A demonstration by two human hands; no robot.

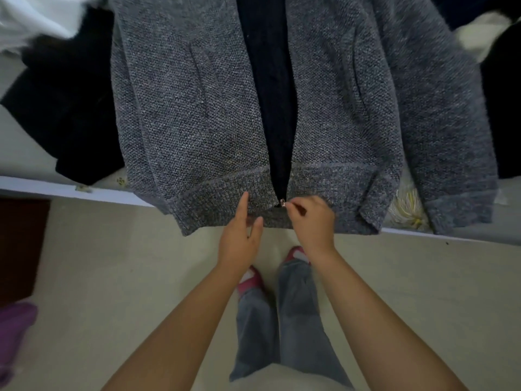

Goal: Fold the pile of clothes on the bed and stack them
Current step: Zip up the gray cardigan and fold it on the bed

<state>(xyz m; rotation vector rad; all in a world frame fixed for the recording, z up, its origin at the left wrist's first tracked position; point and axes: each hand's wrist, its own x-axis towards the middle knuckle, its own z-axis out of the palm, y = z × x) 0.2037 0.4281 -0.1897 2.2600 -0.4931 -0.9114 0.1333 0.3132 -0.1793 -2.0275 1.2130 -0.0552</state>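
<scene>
A grey knitted zip jacket (191,108) lies spread front-up on the bed, its hem hanging over the near edge. Its front is unzipped, showing a dark lining (267,66) down the middle. My right hand (311,221) pinches the small metal zipper pull (282,204) at the bottom of the opening. My left hand (239,238) holds the hem just left of the zipper, index finger stretched up over the ribbed band and thumb on the hem's lower edge.
Black garments (64,108) lie left of the jacket and white cloth (33,18) at the far left. More dark and white clothes (479,38) sit at the right. The bed edge (42,187) runs across; beige floor (112,277) below, purple cloth (14,328) at left.
</scene>
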